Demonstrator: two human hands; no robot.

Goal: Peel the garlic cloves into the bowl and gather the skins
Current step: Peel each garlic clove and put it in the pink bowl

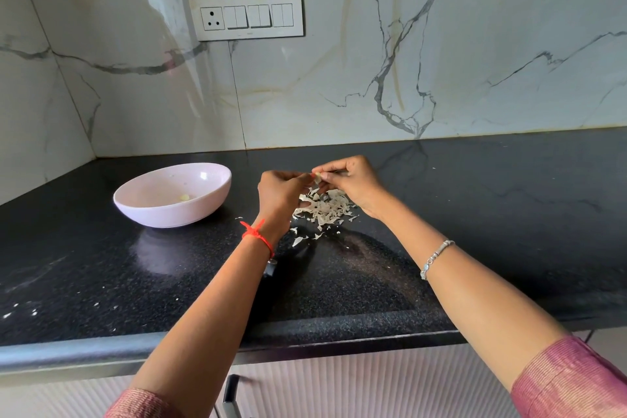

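Centre frame: left hand and right hand both pinch what seems one garlic clove (skins heaped beneath); bowl at left.

Pale pink bowl upright, peeled clove inside, white skins heaped beside it, second clove held above them.

My fingers hide most of the garlic clove. My left hand covers some skins. My sleeves are cut off.
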